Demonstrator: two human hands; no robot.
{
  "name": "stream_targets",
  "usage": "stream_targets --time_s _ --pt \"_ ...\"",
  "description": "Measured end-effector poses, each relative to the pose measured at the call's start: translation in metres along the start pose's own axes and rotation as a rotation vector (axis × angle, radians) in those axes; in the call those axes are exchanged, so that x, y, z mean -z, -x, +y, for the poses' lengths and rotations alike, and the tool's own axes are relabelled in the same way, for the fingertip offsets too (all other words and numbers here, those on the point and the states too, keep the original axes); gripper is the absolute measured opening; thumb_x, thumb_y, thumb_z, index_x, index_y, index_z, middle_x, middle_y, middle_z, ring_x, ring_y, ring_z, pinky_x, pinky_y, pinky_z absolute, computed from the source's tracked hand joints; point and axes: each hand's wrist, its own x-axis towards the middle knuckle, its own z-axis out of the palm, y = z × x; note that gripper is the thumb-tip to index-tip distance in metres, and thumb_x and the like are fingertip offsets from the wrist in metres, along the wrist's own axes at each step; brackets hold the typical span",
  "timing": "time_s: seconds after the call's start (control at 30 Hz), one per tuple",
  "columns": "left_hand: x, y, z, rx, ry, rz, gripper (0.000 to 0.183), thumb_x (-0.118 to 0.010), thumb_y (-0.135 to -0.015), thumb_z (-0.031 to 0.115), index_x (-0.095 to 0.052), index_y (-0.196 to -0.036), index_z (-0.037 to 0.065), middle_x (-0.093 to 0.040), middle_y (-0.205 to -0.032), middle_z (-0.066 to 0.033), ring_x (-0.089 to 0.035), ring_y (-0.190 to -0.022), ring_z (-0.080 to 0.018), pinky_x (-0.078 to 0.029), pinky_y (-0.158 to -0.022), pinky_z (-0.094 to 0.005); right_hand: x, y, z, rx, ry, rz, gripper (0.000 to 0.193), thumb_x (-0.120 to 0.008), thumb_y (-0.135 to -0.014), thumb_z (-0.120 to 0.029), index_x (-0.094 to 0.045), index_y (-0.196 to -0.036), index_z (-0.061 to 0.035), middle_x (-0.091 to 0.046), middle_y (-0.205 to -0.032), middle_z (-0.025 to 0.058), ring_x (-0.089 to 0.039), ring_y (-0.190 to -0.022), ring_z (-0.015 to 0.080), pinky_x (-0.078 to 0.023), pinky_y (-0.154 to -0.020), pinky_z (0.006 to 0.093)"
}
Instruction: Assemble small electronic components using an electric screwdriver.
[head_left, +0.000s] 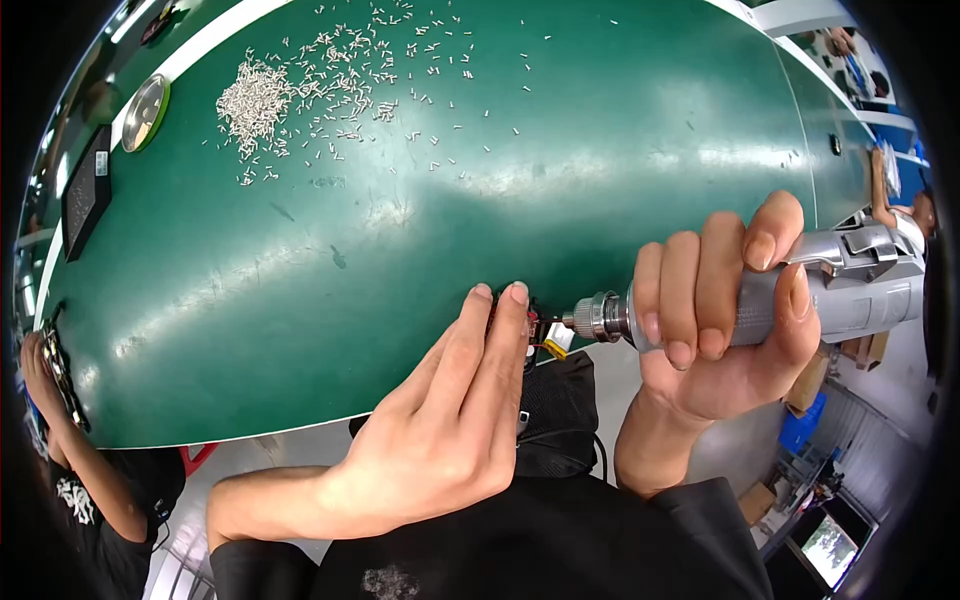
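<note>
Nearest the camera, the right hand (pixel 710 300) is wrapped around a smooth grey cylindrical power driver (pixel 865 300). The left hand (pixel 440 420) lays straight fingers (pixel 506 345) over a small black-and-red assembly (pixel 533 318); whether it pinches, I cannot tell. If the driver slips sideways, it may hurt these fingers. Beyond, tiny silvery pins (pixel 255 100) lie scattered on the glossy green tabletop (pixel 250 300).

Head cam, L of the pair, looks down fr. my head: my L hand (pixel 445 410) & R hand (pixel 715 320) close; green surface (pixel 500 225) stretches beyond, edges bending twd fisheye rim.
</note>
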Motion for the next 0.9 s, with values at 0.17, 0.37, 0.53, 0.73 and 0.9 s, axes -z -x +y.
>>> stream_targets --time_s 0.17,0.37,0.53,0.73,0.9 --pt "-0.002 0.000 0.000 0.006 0.019 0.035 0.033 -0.061 -0.062 -0.003 -0.064 -0.093 -0.015 -0.061 -0.111 -0.0266 -0.061 -0.098 -0.0357 -0.055 -0.077 -0.0347 -0.005 -0.002 0.002 0.000 0.034 0.003 0.017 -0.042 -0.095 -0.024 -0.043 -0.093 -0.0072 -0.040 -0.054 -0.0007 -0.039 -0.042 0.0101 -0.040 -0.049 0.0270" --pt "0.002 -0.001 -0.005 -0.013 0.062 0.070 0.035 -0.062 -0.061 -0.002 -0.063 -0.093 -0.015 -0.060 -0.109 -0.0267 -0.061 -0.095 -0.0354 -0.055 -0.075 -0.0360 -0.019 -0.009 -0.002 -0.051 0.186 -0.087 0.016 -0.047 -0.093 -0.019 -0.040 -0.084 -0.0065 -0.041 -0.053 0.0005 -0.039 -0.040 0.0094 -0.037 -0.043 0.0254" --pt "0.008 -0.003 -0.006 -0.042 0.031 0.029 0.039 -0.060 -0.063 0.008 -0.064 -0.095 -0.014 -0.062 -0.105 -0.0263 -0.058 -0.101 -0.0328 -0.050 -0.088 -0.0342 -0.019 -0.014 -0.005 -0.055 0.294 -0.201 0.013 -0.052 -0.086 -0.011 -0.041 -0.082 -0.0049 -0.041 -0.051 0.0005 -0.034 -0.038 0.0080 -0.033 -0.040 0.0241" --pt "0.014 0.000 -0.006 -0.032 0.057 -0.007 0.039 -0.060 -0.067 0.005 -0.062 -0.101 -0.015 -0.060 -0.111 -0.0258 -0.056 -0.106 -0.0328 -0.050 -0.090 -0.0349 -0.023 -0.012 -0.008 -0.212 0.104 -0.075 0.013 -0.068 -0.074 -0.006 -0.056 -0.075 -0.0011 -0.055 -0.061 0.0031 -0.045 -0.050 0.0062 -0.034 -0.045 0.0221" --pt "0.022 0.001 -0.013 -0.095 0.066 0.003 0.036 -0.061 -0.069 0.004 -0.062 -0.100 -0.015 -0.059 -0.112 -0.0244 -0.056 -0.107 -0.0315 -0.050 -0.089 -0.0338 -0.013 -0.031 0.002 -0.007 -0.083 -0.557 0.013 -0.068 -0.072 -0.004 -0.057 -0.069 0.0007 -0.057 -0.054 0.0077 -0.053 -0.043 0.0171 -0.042 -0.042 0.0277"
